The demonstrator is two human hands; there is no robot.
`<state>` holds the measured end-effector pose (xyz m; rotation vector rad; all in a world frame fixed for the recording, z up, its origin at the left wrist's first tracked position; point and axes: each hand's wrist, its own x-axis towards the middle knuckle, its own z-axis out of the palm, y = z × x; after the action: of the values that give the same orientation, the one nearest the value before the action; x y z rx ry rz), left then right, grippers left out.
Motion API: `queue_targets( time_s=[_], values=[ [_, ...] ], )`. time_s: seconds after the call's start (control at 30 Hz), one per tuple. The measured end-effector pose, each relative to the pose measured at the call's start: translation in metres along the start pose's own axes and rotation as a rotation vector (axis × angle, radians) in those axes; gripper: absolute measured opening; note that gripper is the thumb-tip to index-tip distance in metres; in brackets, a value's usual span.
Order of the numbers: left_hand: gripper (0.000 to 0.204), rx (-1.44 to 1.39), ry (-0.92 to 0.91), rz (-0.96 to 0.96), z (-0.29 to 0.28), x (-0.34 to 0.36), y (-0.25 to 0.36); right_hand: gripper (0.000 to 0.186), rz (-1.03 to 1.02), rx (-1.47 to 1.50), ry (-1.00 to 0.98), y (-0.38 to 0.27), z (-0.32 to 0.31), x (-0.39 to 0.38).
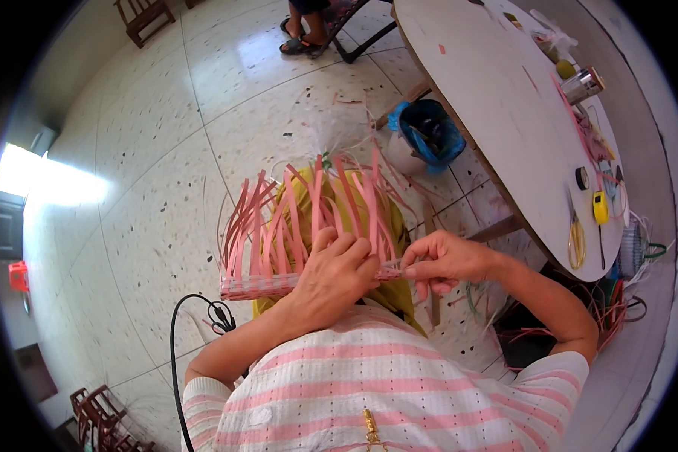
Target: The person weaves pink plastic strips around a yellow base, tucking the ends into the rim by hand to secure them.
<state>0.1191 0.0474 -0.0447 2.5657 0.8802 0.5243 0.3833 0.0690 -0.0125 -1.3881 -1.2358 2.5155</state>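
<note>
Across my lap, over yellow-green trousers, lies a piece of pink weaving [258, 285]: a narrow pale woven band with many loose pink strips [258, 226] fanning upward from it. My left hand [334, 267] is curled over the band right of its middle, gripping it, its fingertips partly hidden among the strips. At the band's right end my right hand [446, 265] pinches a thin pale strip [392, 266] between thumb and forefinger, its other fingers bent.
At right, a pale oval table [490, 90] holds scissors [576, 237], a yellow tape measure [600, 207] and a cylinder [582, 85]. A blue-lined bin [428, 129] stands below. Another person's feet [301, 44] are at the top. A black cable [175, 346] runs by my left arm.
</note>
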Motion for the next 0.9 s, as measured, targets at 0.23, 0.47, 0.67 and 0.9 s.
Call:
queue_targets(
  time_s=[0.23,0.47,0.67,0.9],
  values=[
    [0.03,-0.106,0.122,-0.01,0.007,-0.01,-0.005,0.015,-0.276,-0.168,0.251,0.02,0.029,-0.003],
    [0.032,-0.081,0.127,0.076,-0.002,-0.014,-0.001,0.012,-0.556,-0.567,0.499,-0.011,0.014,0.023],
    [0.034,-0.05,0.123,0.11,-0.005,-0.013,0.001,0.032,-0.167,-0.312,0.074,-0.006,0.01,0.056],
    [0.033,-0.086,0.114,0.113,-0.005,-0.014,-0.003,0.037,-0.324,-0.031,0.229,0.01,0.005,0.053]
  ],
)
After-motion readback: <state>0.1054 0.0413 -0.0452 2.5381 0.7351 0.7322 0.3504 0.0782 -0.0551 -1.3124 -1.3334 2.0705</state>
